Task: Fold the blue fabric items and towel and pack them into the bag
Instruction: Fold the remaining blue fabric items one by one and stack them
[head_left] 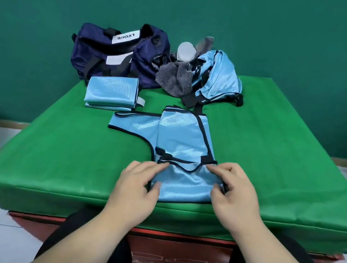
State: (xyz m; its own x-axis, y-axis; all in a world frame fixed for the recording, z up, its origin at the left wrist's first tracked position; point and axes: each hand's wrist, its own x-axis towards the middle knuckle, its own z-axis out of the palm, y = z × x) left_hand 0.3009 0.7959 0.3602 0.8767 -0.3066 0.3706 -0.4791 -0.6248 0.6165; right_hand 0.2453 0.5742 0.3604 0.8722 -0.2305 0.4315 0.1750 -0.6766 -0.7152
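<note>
A light blue vest with black trim (180, 141) lies partly folded in the middle of the green table (51, 148). My left hand (140, 185) pinches its near left edge. My right hand (233, 191) pinches its near right edge by a black strap. A folded blue item (110, 94) lies further back on the left. A crumpled blue item (217, 79) sits at the back right beside a grey striped towel (174, 79). The navy bag (114, 53) stands at the back left with its top open.
A white cup or bottle (186, 51) rests between the bag and the crumpled blue item. The table's near edge (154, 214) is just in front of my forearms. A teal wall rises behind the table, and pale floor tiles show on both sides.
</note>
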